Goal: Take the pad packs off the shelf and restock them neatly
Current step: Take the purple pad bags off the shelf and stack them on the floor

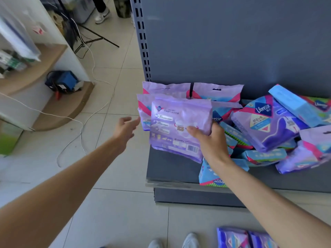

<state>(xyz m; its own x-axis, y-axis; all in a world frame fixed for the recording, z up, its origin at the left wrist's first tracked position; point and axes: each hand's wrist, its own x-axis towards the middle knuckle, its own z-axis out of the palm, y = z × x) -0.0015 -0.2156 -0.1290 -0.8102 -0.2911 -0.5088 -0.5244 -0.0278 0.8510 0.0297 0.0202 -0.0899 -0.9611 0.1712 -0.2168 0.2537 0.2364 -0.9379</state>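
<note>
Restocking at the grey shelf (172, 169): we hold one lilac pad pack (179, 122) in our right hand (211, 140). The thumb lies across its printed back and the fingers curl round its right edge. The pack hangs just above the shelf's near left end.

Our left hand (125, 127) reaches in from the left with fingers spread and relaxed, holding nothing. Its fingertips are just beside the upright packs (166, 90).

Those three upright packs are the only tidy part so far. Two stand side by side against the back panel (232, 42) and one stands in front of them at the far left.

To the right, a loose heap (268, 122) of purple and blue packs lies tilted and overlapping, some leaning on one another. One blue pack juts over the shelf's near edge. Two more purple packs (247, 238) lie on the floor tiles (125, 212) near our feet.

We judge the job to be in its early part, with a first row begun on the left and most of the stock waiting to be straightened.

The shelf is the only holder in view, with no bin or box for the packs. It carries the neat row and the heap, with a bare grey strip along its near left.
</note>
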